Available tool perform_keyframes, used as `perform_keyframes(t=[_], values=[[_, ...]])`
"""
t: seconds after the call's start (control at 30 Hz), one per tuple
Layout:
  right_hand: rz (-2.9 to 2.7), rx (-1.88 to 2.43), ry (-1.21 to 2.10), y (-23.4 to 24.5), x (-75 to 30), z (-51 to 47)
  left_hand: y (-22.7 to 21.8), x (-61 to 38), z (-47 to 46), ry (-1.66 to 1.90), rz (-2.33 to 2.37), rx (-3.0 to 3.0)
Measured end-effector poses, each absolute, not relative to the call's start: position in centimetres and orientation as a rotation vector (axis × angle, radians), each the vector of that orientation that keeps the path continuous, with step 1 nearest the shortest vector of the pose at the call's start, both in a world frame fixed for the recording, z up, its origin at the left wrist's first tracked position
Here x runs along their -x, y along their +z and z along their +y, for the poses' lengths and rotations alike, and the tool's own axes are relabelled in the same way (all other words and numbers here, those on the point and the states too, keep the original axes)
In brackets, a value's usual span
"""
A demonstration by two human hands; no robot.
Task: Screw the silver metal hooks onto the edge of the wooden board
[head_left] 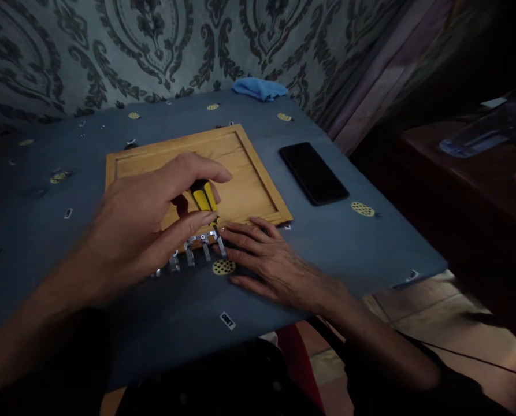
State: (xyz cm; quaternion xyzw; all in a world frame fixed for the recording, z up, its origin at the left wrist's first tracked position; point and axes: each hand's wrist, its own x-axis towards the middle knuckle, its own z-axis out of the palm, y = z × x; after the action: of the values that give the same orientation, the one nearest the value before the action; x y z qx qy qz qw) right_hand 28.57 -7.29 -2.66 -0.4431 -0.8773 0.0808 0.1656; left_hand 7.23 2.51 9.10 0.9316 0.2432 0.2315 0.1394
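Note:
My left hand (pixel 153 202) is closed around a short yellow-and-black screwdriver (pixel 204 196), thumb and fingers pinching its handle. The screwdriver points down at the near edge of a framed wooden board (pixel 253 190). Along that edge runs a row of several shiny metal hooks (pixel 205 249), which stick out toward me. The tool's tip is by the rightmost hook; whether it sits in a screw is too small to tell. My right hand (pixel 275 263) lies with fingers spread, fingertips at the board's near edge beside that hook. The left hand covers part of the board and some hooks.
A black phone (pixel 314 173) lies right of the board. At the far edge is a crumpled blue cloth (pixel 260 88). The blue patterned tablecloth (pixel 370 254) covers the table, with a patterned curtain behind. A clear plastic bottle (pixel 470 138) lies on a dark surface at right.

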Motion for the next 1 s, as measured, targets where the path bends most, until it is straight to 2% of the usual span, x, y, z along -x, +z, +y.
perform_keyframes(t=[1.0], values=[[-2.508, 1.271, 0.297, -2.13, -28.45, -7.34, 8.24, -7.53, 2.99, 0.684, 0.754, -2.628]])
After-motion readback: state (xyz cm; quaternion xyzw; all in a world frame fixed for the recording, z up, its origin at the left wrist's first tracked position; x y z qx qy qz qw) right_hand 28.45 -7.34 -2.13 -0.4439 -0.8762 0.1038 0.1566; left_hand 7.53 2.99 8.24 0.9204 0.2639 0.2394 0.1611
